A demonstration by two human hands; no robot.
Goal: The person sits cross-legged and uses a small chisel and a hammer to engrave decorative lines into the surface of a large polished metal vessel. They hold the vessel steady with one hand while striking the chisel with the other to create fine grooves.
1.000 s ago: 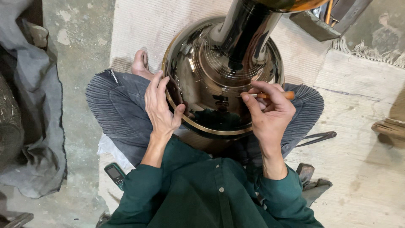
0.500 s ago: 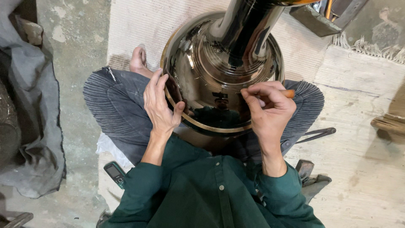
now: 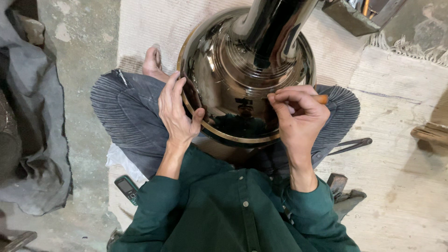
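We sit cross-legged on a pale woven mat [image 3: 154, 28], large polished metal vessel [image 3: 247, 74] resting in our lap, dome toward us, dark neck running to the far edge and cut off there.

Left hand [image 3: 176, 112] lies flat on the left side of the dome, fingers spread over the brass-coloured rim band, thumb hooked at the near edge; it is bracing, not gripping. Right hand [image 3: 298, 116] is clenched around a thin tool with a wooden handle [image 3: 321, 99], held at the right side of the rim.

Progress, as we judge it: surface is already mirror-bright with concentric rings; work looks like late-stage detailing along the rim band. How much of the rim is done, we cannot tell.

Tool tip is hidden behind our fingers. Far side of the vessel is out of sight. A small phone [image 3: 127, 189] lies near left on the mat; grey cloth [image 3: 32, 154] sits bunched at far left.
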